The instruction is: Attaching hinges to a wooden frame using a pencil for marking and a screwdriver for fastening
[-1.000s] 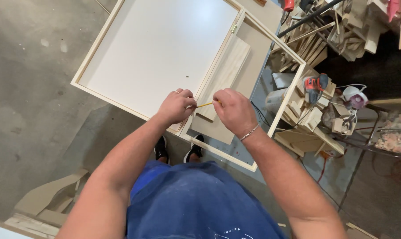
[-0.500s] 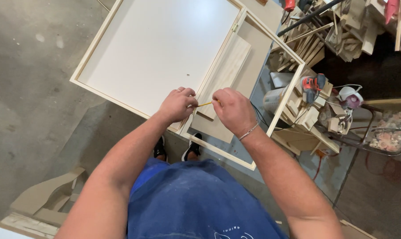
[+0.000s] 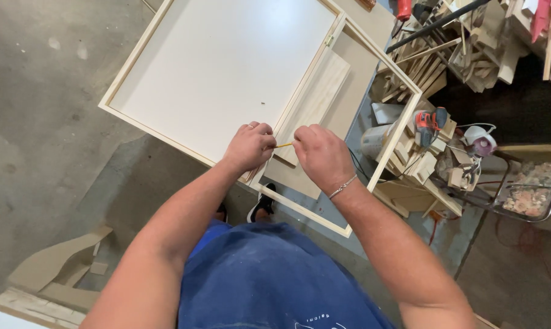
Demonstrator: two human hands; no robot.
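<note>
My left hand (image 3: pixel 250 146) and my right hand (image 3: pixel 322 155) are closed on the two ends of a thin yellow pencil-like stick (image 3: pixel 284 145) held between them. Below them lies a large white panel in a pale wooden frame (image 3: pixel 221 67), joined by a small hinge (image 3: pixel 330 39) to a second open wooden frame (image 3: pixel 396 143). A loose pale board (image 3: pixel 315 103) lies inside that open frame, just beyond my hands. A bracelet sits on my right wrist.
A pile of wood offcuts and strips (image 3: pixel 470 42) fills the top right. An orange drill (image 3: pixel 431 120), a white bucket (image 3: pixel 376 141) and small blocks sit right of the frame. A wire basket of scraps (image 3: pixel 531 192) stands further right. Cardboard pieces (image 3: pixel 50 262) lie bottom left on the concrete floor.
</note>
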